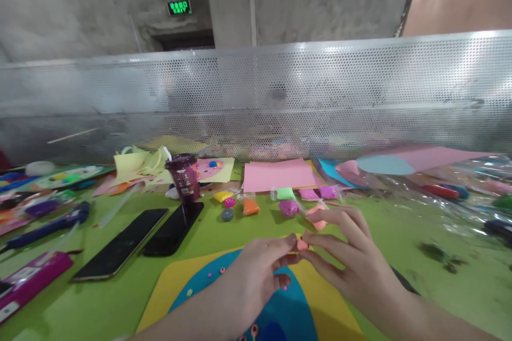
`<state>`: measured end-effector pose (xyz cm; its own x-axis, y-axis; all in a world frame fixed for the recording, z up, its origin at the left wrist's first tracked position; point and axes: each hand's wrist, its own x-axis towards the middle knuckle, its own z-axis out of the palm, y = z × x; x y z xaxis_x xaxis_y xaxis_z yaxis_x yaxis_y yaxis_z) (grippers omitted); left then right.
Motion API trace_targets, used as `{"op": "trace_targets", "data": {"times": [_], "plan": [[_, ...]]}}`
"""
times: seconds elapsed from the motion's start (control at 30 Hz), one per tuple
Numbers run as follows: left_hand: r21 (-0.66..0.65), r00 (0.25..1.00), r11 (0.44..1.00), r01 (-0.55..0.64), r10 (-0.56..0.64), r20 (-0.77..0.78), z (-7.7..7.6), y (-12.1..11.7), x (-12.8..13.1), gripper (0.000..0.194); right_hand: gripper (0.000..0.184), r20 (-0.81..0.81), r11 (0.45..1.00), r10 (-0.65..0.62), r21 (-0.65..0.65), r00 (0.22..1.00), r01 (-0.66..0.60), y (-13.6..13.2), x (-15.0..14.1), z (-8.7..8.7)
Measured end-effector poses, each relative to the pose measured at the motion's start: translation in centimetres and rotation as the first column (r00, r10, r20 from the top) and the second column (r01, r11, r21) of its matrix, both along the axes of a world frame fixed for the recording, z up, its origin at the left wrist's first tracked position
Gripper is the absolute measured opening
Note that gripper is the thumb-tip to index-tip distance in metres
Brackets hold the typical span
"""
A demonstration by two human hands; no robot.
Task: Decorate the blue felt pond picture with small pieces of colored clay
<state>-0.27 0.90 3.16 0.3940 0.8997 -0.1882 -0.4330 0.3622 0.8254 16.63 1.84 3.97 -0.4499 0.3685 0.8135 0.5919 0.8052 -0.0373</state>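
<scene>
A small lump of coral-pink modelling clay point(302, 245) is pinched between the fingertips of both hands. From the left, my left hand point(256, 272) closes its thumb and index finger on it, other fingers curled below. On the opposite side, my right hand point(354, 253) grips it with its fingertips, some fingers raised. Under the hands lies a yellow sheet point(170, 282) bearing a blue rounded shape point(294, 303) dotted with small clay bits. Just beyond my right hand is a bag of coral clay point(319, 217), partly covered by a finger.
Bags of orange point(250, 204) and purple clay point(288, 208) lie beyond the sheet. Two phones point(122, 245), a lidded cup point(184, 178) and a magenta power strip point(38, 279) occupy the left. Pink paper point(282, 175) lies before a perforated metal screen point(320, 96).
</scene>
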Motion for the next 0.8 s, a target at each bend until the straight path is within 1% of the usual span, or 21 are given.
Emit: {"op": "trace_targets", "data": {"times": [0.17, 0.3, 0.37, 0.4, 0.47, 0.53, 0.57, 0.63, 0.7, 0.8], "plan": [[0.083, 0.985, 0.996, 0.022, -0.008, -0.172, -0.9, -0.4, -0.5, 0.025, 0.011, 0.051, 0.999, 0.038, 0.002, 0.998, -0.038, -0.3, 0.0, -0.3], [0.132, 0.972, 0.991, -0.018, 0.048, -0.230, -1.3, -0.6, -0.4, 0.023, 0.012, 0.054, 0.998, 0.056, -0.023, 0.997, -0.055, -0.6, 0.2, -0.5], [0.191, 0.961, 0.981, -0.025, 0.076, -0.267, -1.3, -0.4, -0.5, 0.021, 0.013, 0.027, 0.996, 0.079, -0.039, 0.997, -0.078, -0.6, 0.3, -0.4], [0.198, 0.952, 0.980, -0.033, 0.091, -0.291, -1.1, -0.2, -0.6, 0.021, 0.014, 0.008, 0.995, 0.086, -0.058, 0.996, -0.085, -0.5, 0.4, -0.2], [0.149, 0.935, 0.985, -0.081, 0.127, -0.331, -0.7, 0.3, -1.2, 0.024, 0.016, -0.029, 0.989, 0.090, -0.112, 0.995, -0.093, -0.5, 0.7, 0.2], [0.074, 0.925, 0.985, -0.153, 0.169, -0.341, 0.1, 1.0, -2.2, 0.028, 0.016, -0.069, 0.982, 0.081, -0.166, 0.994, -0.092, -0.5, 1.0, 0.6], [0.135, 0.933, 0.977, -0.162, 0.197, -0.300, 0.5, 1.3, -2.8, 0.027, 0.016, -0.085, 0.979, 0.076, -0.184, 0.994, -0.090, -0.4, 1.1, 0.8], [0.196, 0.937, 0.966, -0.170, 0.220, -0.272, 1.2, 2.0, -4.5, 0.026, 0.015, -0.096, 0.976, 0.087, -0.192, 0.992, -0.104, -0.2, 1.2, 1.1], [0.302, 0.901, 0.937, -0.174, 0.275, -0.334, 1.6, 2.6, -6.3, 0.027, 0.016, -0.080, 0.968, 0.113, -0.216, 0.990, -0.128, 0.3, 0.7, 1.1], [0.361, 0.854, 0.910, -0.204, 0.346, -0.388, 1.2, 3.5, -8.6, 0.027, 0.015, -0.021, 0.940, 0.156, -0.303, 0.988, -0.155, 1.8, -0.8, 0.4]]}}
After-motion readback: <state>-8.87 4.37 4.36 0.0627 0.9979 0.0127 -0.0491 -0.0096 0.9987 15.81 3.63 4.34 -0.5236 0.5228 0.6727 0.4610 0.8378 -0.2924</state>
